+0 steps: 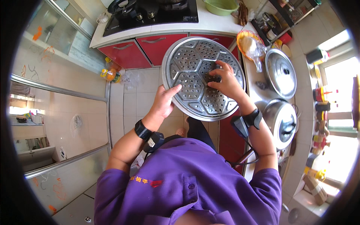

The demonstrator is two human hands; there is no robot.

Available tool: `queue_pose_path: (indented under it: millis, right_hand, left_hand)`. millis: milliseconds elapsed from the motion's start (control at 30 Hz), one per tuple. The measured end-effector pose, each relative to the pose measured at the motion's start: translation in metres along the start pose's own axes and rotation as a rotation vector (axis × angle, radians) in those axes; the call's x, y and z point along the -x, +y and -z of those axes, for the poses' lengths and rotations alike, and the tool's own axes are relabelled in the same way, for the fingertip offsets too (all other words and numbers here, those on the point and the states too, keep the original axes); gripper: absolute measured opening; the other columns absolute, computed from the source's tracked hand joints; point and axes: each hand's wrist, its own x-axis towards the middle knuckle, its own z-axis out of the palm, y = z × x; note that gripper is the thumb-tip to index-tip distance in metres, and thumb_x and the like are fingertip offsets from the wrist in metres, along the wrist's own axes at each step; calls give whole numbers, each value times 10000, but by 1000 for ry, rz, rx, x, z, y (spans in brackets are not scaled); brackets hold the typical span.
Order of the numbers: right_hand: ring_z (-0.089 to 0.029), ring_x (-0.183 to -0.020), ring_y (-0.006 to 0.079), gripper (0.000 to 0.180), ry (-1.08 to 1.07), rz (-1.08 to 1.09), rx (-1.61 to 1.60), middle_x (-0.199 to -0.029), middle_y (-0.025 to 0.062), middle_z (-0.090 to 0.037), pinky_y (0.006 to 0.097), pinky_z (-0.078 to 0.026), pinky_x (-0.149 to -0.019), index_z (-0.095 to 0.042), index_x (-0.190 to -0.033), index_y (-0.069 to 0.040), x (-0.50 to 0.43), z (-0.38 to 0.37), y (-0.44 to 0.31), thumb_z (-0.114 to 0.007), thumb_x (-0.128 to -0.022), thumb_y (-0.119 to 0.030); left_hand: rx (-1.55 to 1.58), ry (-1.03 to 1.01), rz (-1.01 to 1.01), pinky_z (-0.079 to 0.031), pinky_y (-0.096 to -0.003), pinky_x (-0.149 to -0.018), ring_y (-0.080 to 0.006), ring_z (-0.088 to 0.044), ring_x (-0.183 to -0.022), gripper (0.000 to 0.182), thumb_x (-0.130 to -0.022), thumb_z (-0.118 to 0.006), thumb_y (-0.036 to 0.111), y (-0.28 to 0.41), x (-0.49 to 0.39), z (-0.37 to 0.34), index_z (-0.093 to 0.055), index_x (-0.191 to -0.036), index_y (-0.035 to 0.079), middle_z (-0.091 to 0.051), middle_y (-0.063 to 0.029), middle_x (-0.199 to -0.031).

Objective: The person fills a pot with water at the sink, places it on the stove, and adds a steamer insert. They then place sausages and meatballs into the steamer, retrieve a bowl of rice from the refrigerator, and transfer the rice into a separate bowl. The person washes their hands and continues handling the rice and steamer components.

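A round metal steamer tray (191, 87) with a raised rim and many small holes is held up in front of me, over the tiled floor. My left hand (166, 100) grips its lower left rim, the thumb lying on top and the fingers underneath. Over the right part of the tray is my right hand (225, 80), its fingers spread and slightly curled. The fingertips are close to the perforated surface; whether they touch it, I cannot tell. That hand holds nothing visible.
A black gas hob (168, 14) and a green basin (220, 7) are on the counter ahead. To the right are an orange basket (247, 57), a large metal lid (281, 80) and a lidded pot (281, 123). Oil bottles (114, 76) stand on the floor by the red cabinets (163, 46).
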Motion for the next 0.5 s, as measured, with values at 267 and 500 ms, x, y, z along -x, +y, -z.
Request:
queue_pose_path:
  millis: [267,500]
  right_hand:
    - [-251,-1233,395,345,-41,-223,-142,-1304,238,-348,426,-237,-1014,-681,-830,-95,-143,6,78,-767,-552,-279]
    - [-203,-1245,412,319,-134,-346,7,-1349,223,-297,469,-225,-1010,-687,-808,-125,-226,49,139,-760,-560,-312]
  left_hand:
    - [-55,58,-71,-477,-305,-774,-144,-582,-864,266,-844,-587,154,22,-134,-24,-543,-1049,-9,-603,-69,-967]
    - [58,36,-51,-464,-305,-783,-136,-566,-890,317,-837,-607,213,31,-247,-30,-541,-1047,-16,-591,-57,-1000]
